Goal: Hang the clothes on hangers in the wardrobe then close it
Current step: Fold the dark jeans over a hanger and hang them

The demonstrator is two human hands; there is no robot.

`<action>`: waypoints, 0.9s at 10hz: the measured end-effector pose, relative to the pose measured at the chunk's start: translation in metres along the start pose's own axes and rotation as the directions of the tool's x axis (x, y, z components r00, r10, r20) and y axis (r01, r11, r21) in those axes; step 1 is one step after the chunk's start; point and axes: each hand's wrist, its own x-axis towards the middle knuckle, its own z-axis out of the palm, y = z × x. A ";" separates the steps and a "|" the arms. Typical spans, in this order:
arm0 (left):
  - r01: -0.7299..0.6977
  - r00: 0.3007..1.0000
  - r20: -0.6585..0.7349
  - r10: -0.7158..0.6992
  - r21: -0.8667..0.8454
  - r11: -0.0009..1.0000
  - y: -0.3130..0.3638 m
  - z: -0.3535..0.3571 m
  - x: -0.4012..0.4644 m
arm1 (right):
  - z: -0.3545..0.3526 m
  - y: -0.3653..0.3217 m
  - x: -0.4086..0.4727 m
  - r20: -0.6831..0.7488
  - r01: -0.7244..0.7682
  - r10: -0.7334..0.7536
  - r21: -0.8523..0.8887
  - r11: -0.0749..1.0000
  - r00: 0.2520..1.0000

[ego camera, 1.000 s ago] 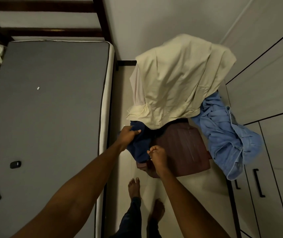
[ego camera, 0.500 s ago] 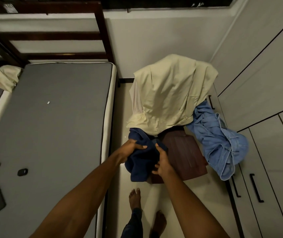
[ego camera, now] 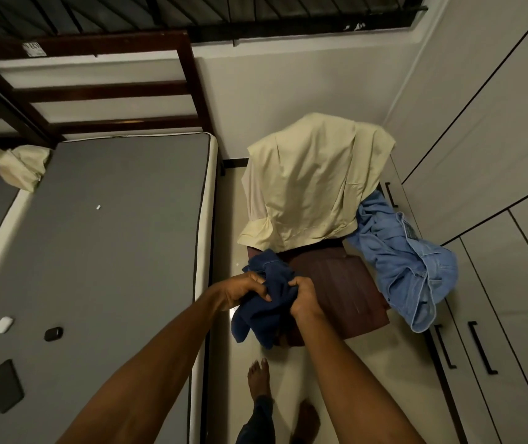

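Note:
A dark blue garment (ego camera: 264,310) hangs bunched at the front left corner of a brown chair (ego camera: 346,290). My left hand (ego camera: 243,291) grips its left side. My right hand (ego camera: 304,298) grips its right side, fingers curled into the cloth. A cream shirt (ego camera: 314,184) is draped over the chair's back. A light blue denim garment (ego camera: 407,261) hangs off the chair's right side. The white wardrobe (ego camera: 496,155) stands along the right wall with its doors shut. No hanger is in view.
A bed with a grey mattress (ego camera: 96,251) fills the left side, carrying a phone (ego camera: 6,386), a small black object (ego camera: 53,333) and a white case (ego camera: 3,324). A narrow floor strip runs between bed and chair. My bare feet (ego camera: 257,379) stand there.
Both hands have gathered the dark blue garment and pulled it off the chair seat toward me. The right hand moved from the chair edge onto the cloth. The view tilted up.

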 end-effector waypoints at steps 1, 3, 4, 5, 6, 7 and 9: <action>0.000 1.000 0.029 -0.002 0.047 0.999 0.009 0.008 -0.004 | 0.004 -0.004 -0.002 0.002 0.147 -0.147 0.017 0.989 0.989; -0.094 0.989 -0.133 0.069 -0.195 0.976 0.039 0.028 -0.015 | 0.009 -0.057 -0.016 0.207 0.079 -0.097 0.093 0.993 0.974; -0.229 0.873 -0.481 0.075 -0.271 0.935 0.054 0.012 -0.010 | -0.009 -0.084 -0.074 0.260 0.149 -0.207 0.228 0.962 0.943; -0.215 0.804 -0.592 0.057 -0.200 0.956 0.065 -0.001 -0.005 | -0.028 -0.093 -0.088 0.279 0.175 -0.242 0.245 0.954 0.929; -0.184 0.774 -0.632 0.050 -0.149 0.972 0.079 -0.003 0.002 | -0.050 -0.119 -0.115 0.237 0.275 -0.293 0.105 0.956 0.926; -0.121 0.829 -0.559 -0.016 -0.207 0.971 0.088 0.011 0.004 | -0.058 -0.134 -0.116 0.258 0.376 -0.395 0.120 0.919 0.882; -0.195 0.952 -0.303 0.032 -0.525 0.829 0.114 0.075 0.001 | -0.089 -0.165 -0.117 0.236 0.435 -0.504 0.290 0.853 0.831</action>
